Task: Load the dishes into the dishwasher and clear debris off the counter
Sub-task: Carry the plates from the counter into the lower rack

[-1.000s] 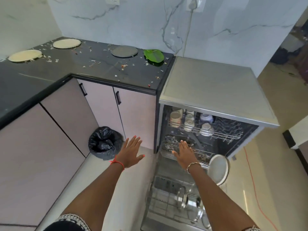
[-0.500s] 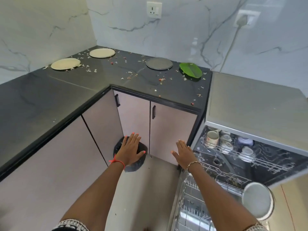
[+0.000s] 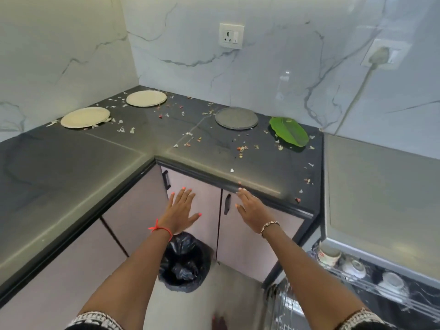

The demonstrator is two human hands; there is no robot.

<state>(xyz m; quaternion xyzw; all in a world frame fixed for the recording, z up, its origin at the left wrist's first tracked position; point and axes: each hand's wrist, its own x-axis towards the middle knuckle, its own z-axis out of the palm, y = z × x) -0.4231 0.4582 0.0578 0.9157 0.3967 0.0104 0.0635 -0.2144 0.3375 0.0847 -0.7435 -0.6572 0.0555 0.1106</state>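
Head view: both arms reach forward over the floor (image 3: 188, 310), towards the inside corner of the L-shaped table (image 3: 59, 175). The left hand (image 3: 181, 208) is spread flat with straight fingers, its grip wide and empty, in front of a cupboard door (image 3: 207, 198). The right hand (image 3: 252, 208) is flat too, its grip open and empty. Its fingertips are at the table's front edge, though I cannot tell whether they touch.

The table's near edge is bare at nine o'clock, and so is the dishwasher (image 3: 381, 186) top at three o'clock. The dishwasher stands flush against the table's right end.

The dishes sit well back. The near plate (image 3: 85, 117) is at ten o'clock and the far plate (image 3: 146, 98) at eleven, by the corner of the wall (image 3: 71, 44). The grey plate (image 3: 236, 117) is at twelve, with the leaf (image 3: 288, 131) just beside it at one. Debris (image 3: 190, 141) is strewn between and around them, thinning towards the front edge at two o'clock.

A black-lined bin (image 3: 184, 265) stands on the floor under the left wrist. At four o'clock, cups (image 3: 392, 283) sit in the dishwasher's rack (image 3: 371, 288). On the wall are a socket (image 3: 231, 35) at twelve and a plug (image 3: 378, 55) at two.
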